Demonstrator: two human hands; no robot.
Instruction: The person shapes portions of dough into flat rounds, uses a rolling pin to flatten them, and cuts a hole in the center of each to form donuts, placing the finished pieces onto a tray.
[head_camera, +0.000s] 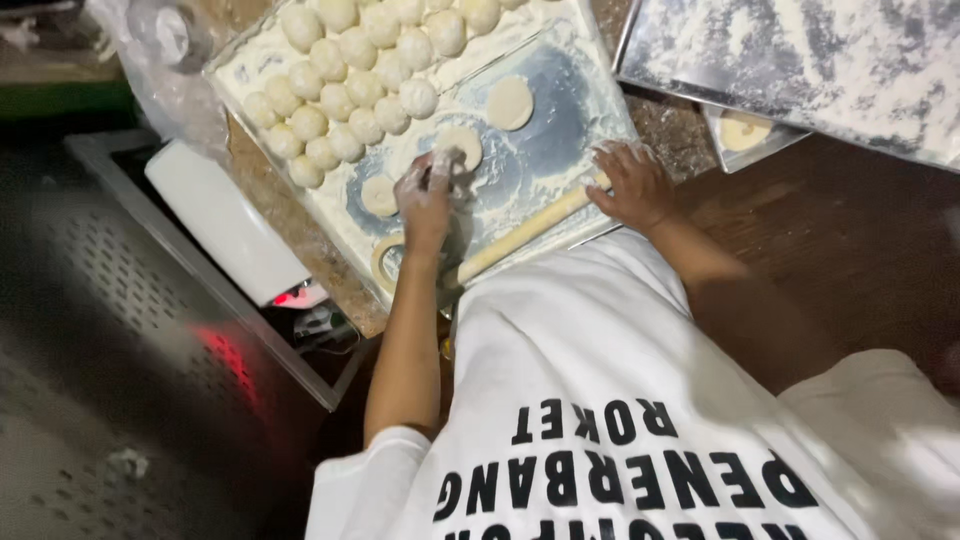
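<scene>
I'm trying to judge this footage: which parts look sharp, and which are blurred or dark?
Head view: the floured metal tray with round dough balls is brightly lit and fairly sharp; both hands, left and right, are slightly soft; the perforated grey surface at lower left is dark and smeared, with a blurred red glow.

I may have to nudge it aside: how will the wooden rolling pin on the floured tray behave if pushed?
The rolling pin is a thin, round, straight stick, so it will probably stay stiff and roll sideways easily. The tray is dusted with flour, so it may also slide. The right hand rests on one end, which likely steadies it for now.
</scene>
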